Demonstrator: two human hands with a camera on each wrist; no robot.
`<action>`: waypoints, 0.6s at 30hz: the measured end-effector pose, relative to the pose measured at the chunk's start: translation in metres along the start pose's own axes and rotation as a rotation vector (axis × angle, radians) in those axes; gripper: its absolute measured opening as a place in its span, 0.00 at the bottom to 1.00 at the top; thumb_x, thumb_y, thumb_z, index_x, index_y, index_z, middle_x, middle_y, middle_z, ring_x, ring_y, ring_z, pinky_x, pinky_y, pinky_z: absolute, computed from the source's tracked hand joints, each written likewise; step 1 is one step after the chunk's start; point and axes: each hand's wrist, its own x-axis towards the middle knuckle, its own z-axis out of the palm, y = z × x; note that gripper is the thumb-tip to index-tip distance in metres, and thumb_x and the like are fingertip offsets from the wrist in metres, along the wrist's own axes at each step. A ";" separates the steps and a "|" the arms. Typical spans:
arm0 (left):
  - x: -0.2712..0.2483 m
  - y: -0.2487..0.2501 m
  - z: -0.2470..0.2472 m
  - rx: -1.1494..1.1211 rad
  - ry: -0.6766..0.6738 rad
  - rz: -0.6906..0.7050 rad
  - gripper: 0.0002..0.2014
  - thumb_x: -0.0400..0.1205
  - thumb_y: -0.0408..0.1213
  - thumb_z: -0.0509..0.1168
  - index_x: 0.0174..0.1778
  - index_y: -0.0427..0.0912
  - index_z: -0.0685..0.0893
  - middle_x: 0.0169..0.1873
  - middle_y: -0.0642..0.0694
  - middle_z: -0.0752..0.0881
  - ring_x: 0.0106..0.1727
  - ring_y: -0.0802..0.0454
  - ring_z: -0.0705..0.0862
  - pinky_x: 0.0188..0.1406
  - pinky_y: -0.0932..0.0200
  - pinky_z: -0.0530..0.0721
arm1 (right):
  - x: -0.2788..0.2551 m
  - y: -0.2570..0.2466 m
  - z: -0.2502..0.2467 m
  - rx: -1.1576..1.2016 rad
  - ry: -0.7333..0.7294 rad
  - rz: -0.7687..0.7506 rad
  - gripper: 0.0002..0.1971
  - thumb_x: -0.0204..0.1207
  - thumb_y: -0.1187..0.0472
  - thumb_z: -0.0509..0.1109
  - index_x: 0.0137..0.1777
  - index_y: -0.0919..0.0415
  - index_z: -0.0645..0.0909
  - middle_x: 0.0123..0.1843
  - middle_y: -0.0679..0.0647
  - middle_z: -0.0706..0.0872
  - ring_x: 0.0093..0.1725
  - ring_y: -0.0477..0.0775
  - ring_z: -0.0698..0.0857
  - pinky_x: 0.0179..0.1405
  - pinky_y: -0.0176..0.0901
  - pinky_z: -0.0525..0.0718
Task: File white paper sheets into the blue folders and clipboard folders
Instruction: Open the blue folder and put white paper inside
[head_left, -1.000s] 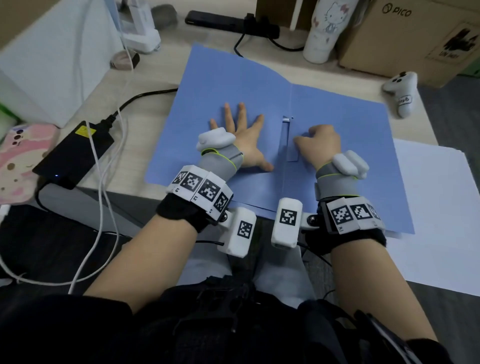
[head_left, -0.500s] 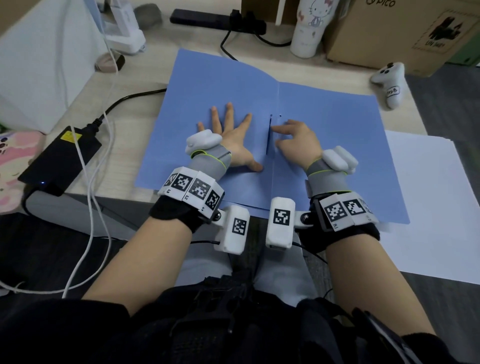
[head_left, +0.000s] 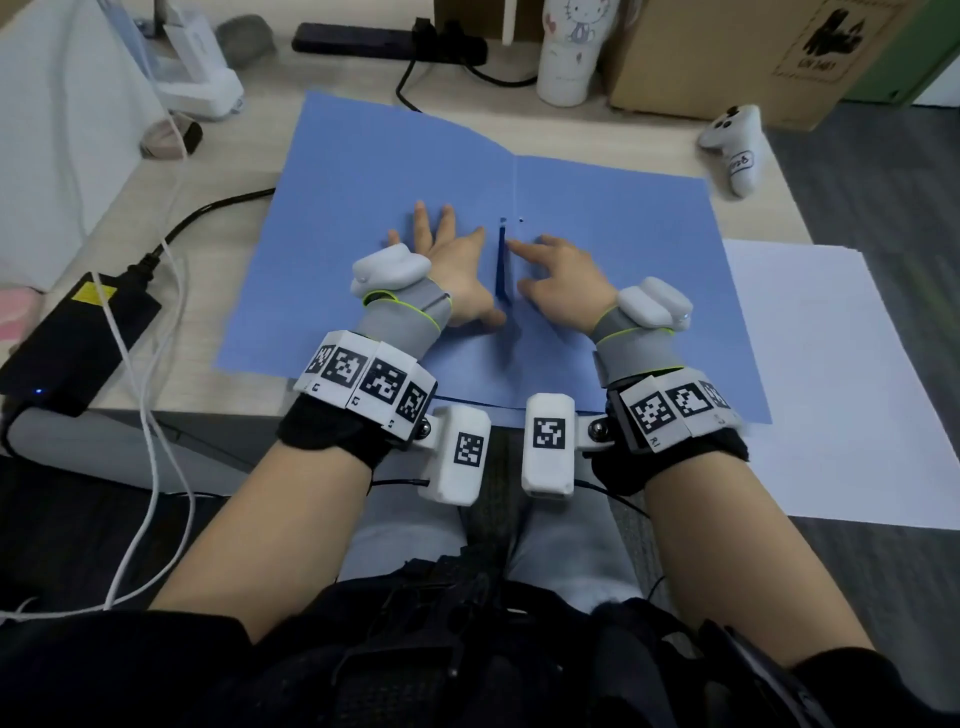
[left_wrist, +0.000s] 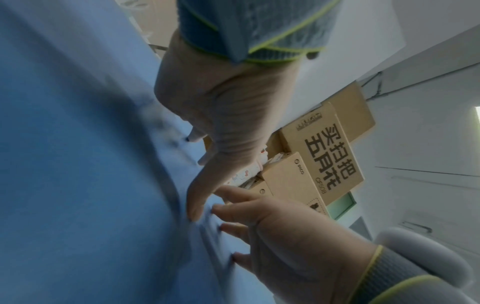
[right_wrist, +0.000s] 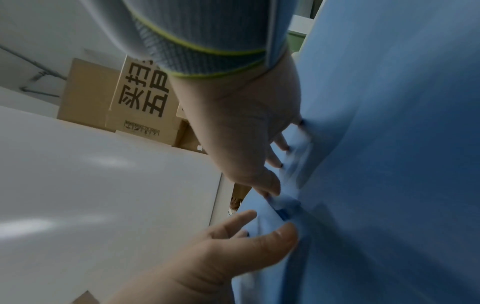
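Fastener strip (head_left: 502, 265) now stands upright at the blue folder's (head_left: 618, 228) spine; my right hand (head_left: 563, 275) released it (fingers loose), left hand (head_left: 457, 270) flat, ready for white paper sheets (head_left: 831, 374).

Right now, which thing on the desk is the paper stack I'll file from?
Start at the open blue folder under both hands. Just right of it, partly tucked under its right edge, lies the white paper stack: the only flat, blank white sheets, overhanging the desk's near edge.

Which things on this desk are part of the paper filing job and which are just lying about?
Job: open blue folder, its fastener strip, white paper sheets, left hand, right hand.

Lying about: black power adapter, white controller, cartoon tumbler, cardboard box, power strip.
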 end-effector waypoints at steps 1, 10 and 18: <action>-0.001 0.005 -0.002 -0.003 0.007 0.017 0.48 0.70 0.52 0.73 0.82 0.51 0.52 0.83 0.42 0.41 0.83 0.38 0.32 0.80 0.31 0.37 | -0.001 0.002 -0.002 0.071 0.010 -0.026 0.28 0.80 0.65 0.59 0.80 0.48 0.65 0.81 0.57 0.65 0.82 0.58 0.61 0.81 0.52 0.58; -0.005 0.082 -0.001 -0.098 -0.062 0.244 0.30 0.81 0.46 0.62 0.79 0.45 0.63 0.83 0.43 0.53 0.84 0.42 0.36 0.81 0.41 0.36 | -0.034 0.052 -0.037 0.495 0.460 0.066 0.14 0.75 0.65 0.64 0.59 0.59 0.82 0.45 0.60 0.91 0.36 0.59 0.90 0.45 0.52 0.88; 0.003 0.149 0.029 -0.305 -0.154 0.408 0.26 0.80 0.36 0.64 0.76 0.42 0.70 0.78 0.45 0.68 0.82 0.47 0.62 0.78 0.56 0.62 | -0.079 0.126 -0.068 0.194 0.805 0.442 0.13 0.76 0.53 0.62 0.52 0.55 0.85 0.49 0.52 0.90 0.50 0.58 0.85 0.41 0.40 0.75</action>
